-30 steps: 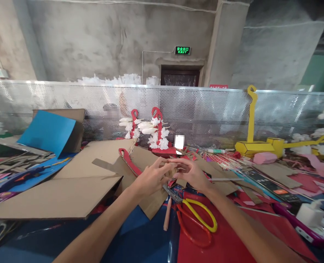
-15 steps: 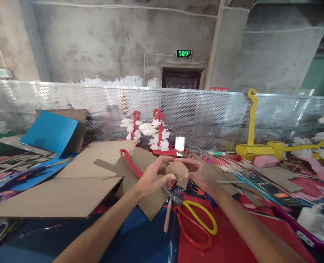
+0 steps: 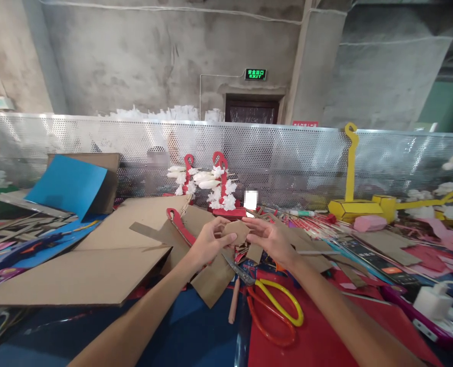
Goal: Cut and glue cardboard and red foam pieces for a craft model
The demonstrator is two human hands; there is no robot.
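Observation:
A small, many-sided piece of brown cardboard (image 3: 237,232) is held up over the cluttered table. My left hand (image 3: 210,241) pinches its left side, thumb in front and fingers behind. At its right edge is my right hand (image 3: 271,240), with thumb and fingertips curled around that side. Below the hands lie scissors (image 3: 274,306) with one yellow and one red handle, their blades pointing up and left. Beside them rests a thin tan stick (image 3: 234,302). A red curved strip (image 3: 180,227) lies on brown card left of my left hand.
Large cardboard sheets (image 3: 73,275) and a blue sheet (image 3: 68,183) occupy the left. Red stands with white flowers (image 3: 222,186) are ahead, before a perforated metal screen (image 3: 287,163). A yellow model (image 3: 354,208), a phone (image 3: 379,262) and a white plug (image 3: 433,303) are right.
Both hands have shifted slightly left with the cardboard piece, which has turned to show a flatter, angular face. My right fingers have moved to its right edge. The scissors stay put.

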